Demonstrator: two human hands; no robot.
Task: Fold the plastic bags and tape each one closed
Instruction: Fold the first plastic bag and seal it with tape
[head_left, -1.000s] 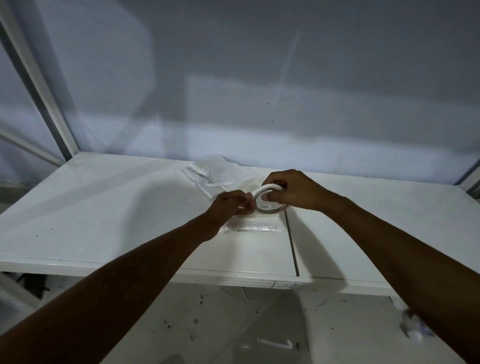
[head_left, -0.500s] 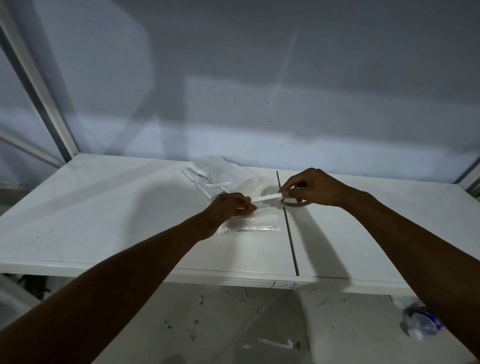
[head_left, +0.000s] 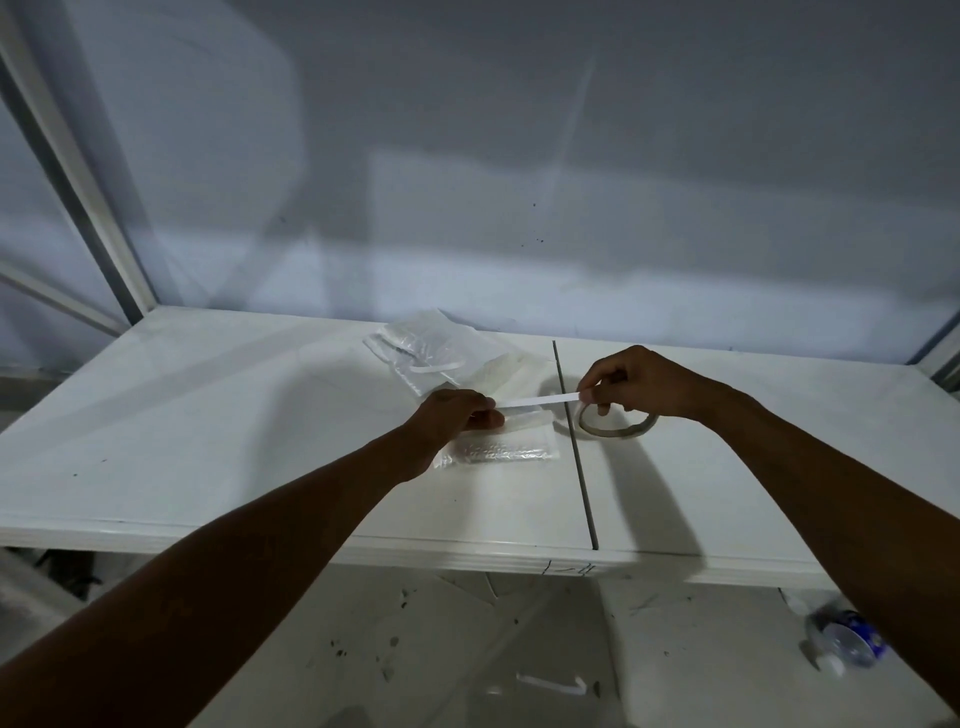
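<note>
In the head view, the left hand (head_left: 457, 415) pinches the free end of a white tape strip (head_left: 537, 400) just above the folded bag (head_left: 498, 451), which lies on the counter (head_left: 208, 415) beside the dark seam. The right hand (head_left: 641, 384) pinches the other end of the strip between thumb and forefinger, and its other fingers are curled at the tape roll (head_left: 615, 425). Whether the roll rests on the counter or hangs from the fingers cannot be told. The strip is stretched straight between both hands. More bags (head_left: 441, 353) lie in a loose pile behind, toward the wall.

The step in hand seems to be separating the strip from the roll. To do it well, the person should hold the strip tight and tear it with a short twist close to the right fingertips, so that the sticky side does not touch itself. After that, the strip should go across the folded edge of the bag and be pressed flat from the middle outward.
</note>
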